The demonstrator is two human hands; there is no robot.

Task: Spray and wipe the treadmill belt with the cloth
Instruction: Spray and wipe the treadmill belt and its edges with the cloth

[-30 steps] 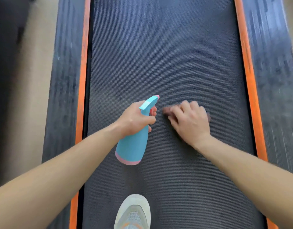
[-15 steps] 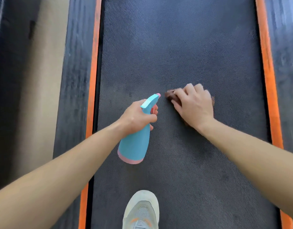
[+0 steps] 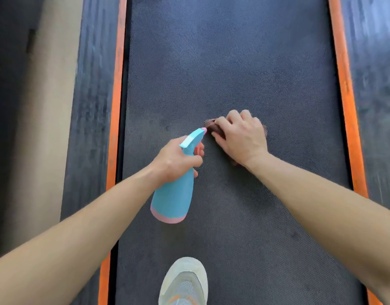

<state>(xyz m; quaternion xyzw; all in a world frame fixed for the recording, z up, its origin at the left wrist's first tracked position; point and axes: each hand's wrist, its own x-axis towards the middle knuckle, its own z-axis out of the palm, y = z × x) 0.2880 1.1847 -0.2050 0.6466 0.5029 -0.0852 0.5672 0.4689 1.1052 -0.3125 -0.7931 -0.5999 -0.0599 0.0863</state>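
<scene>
Dark textured treadmill belt (image 3: 233, 62) filled most of the view, running away from the camera. An orange strip ran along each edge, left (image 3: 116, 84) and right (image 3: 343, 84), with dark side rails (image 3: 90, 106) outside them. Beige floor (image 3: 53, 106) was off to the left.

Left hand (image 3: 174, 160) held a blue spray bottle (image 3: 173, 199) by the neck, with the fingers wrapped round it under the trigger head. Whether a finger was on the trigger, I couldn't tell. The bottle was tilted and off the belt: pink-banded base toward the camera, nozzle (image 3: 200, 132) pointing forward and to the right, at the cloth.

Right hand (image 3: 242, 137) was palm-down on a brownish cloth (image 3: 211, 126), pressing it to the belt about mid-width, a bit right of centre. The fingers were bent and bunched over the cloth's far edge, and the thumb was along its left side. Most of the cloth was hidden under the hand, with only the left end and a sliver on the right showing, both blurred. The nozzle tip was just beside the cloth's left end, and contact was unclear.

A pale mesh shoe (image 3: 183, 282) with orange accents stood on the belt at the bottom edge, well behind both hands.
</scene>
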